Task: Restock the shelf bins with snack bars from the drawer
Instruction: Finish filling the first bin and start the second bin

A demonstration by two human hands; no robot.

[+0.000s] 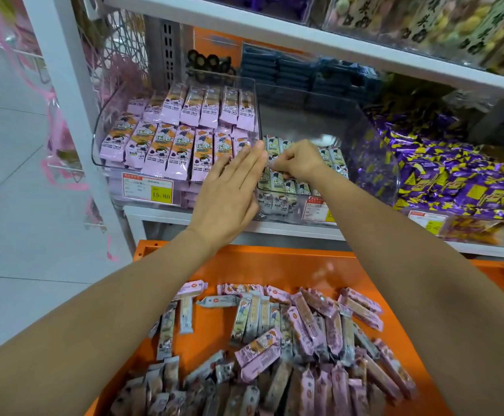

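Two clear shelf bins stand side by side. The left bin (pixel 100 127) is full of pink snack bars (pixel 181 145) in neat rows. The middle bin (pixel 373 151) holds a low layer of pale green-grey snack bars (pixel 277 181). My left hand (pixel 229 187) is flat with straight fingers, lying against the wall between the two bins. My right hand (pixel 297 160) reaches into the middle bin, its fingers curled and pinching a pale bar there. Below, the orange drawer (pixel 274 265) holds a loose heap of pink and pale bars (pixel 304 340).
A bin of purple and yellow wrapped sweets (pixel 443 175) stands to the right. Dark blue packs (pixel 289 70) sit behind the bins. Another shelf (pixel 304 34) hangs close overhead. Price tags (pixel 148 187) mark the bin fronts. Tiled floor lies to the left.
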